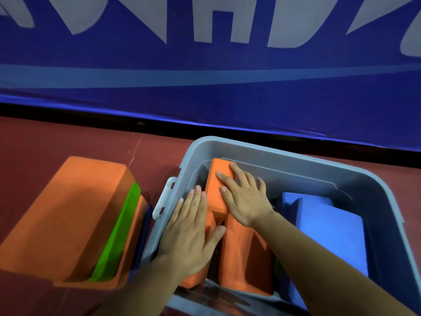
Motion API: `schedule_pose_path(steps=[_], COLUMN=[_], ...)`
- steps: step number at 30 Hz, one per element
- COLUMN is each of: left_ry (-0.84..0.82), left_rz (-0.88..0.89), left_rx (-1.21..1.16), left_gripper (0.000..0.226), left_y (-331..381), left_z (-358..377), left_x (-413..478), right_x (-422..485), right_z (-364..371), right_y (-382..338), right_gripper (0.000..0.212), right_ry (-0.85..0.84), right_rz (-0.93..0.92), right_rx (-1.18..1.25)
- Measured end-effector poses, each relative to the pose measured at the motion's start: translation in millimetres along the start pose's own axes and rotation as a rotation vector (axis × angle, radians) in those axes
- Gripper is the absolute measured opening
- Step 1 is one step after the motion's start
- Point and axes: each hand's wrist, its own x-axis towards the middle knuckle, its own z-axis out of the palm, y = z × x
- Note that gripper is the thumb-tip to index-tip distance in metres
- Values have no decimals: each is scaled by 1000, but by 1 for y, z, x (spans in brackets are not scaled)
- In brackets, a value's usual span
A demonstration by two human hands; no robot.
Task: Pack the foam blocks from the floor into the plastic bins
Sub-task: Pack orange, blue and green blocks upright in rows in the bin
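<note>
Blue fabric banner with pale grey lettering [205,99] across the back, dark red floor [45,142] below it, and here we go from the left. Out on the floor there's a set of blocks pressed face to face: a big orange rectangular foam block [68,213], a bright green foam block [118,231] tucked against it, a second orange foam slab [141,202] showing only its edge, and a thin dark blue foam block [142,236] right up against the bin wall. These are all outside the bin.

Next, the white plastic latch handle [164,197] on the side of the grey plastic storage bin [296,160]. My left grip [189,233] is just inside that wall, fingers straight and spread, palm flat on a short orange foam block [210,221] at the bin's left end. My right grip [246,199] is also spread wide and flat, pressing on a tilted orange foam block [216,185] that rests across the others. Under my right wrist runs a long orange foam block [246,265], lying lengthwise in the bin. Far right inside the bin sit light blue foam blocks [330,233], apart from both grips.
</note>
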Motion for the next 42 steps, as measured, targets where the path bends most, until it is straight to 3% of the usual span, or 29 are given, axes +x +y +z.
schedule_pose_path(steps=[11, 17, 30, 38, 42], left_ry=[-42, -27, -149, -269, -252], left_rz=[-6, 28, -41, -32, 54], left_rx=[-4, -5, -12, -45, 21], left_gripper=[93, 92, 119, 114, 108], left_y=[35, 30, 37, 31, 30], left_z=[12, 13, 5, -12, -21], left_x=[5, 4, 12, 12, 14], right_x=[7, 19, 13, -64, -92], right_z=[0, -11, -17, -36, -38], right_y=[-17, -6, -6, 19, 33], right_gripper=[46, 49, 53, 55, 58], right_ry=[37, 15, -74, 0, -68], right_rz=[22, -13, -40, 166, 297], right_rx=[204, 194, 114, -41, -76])
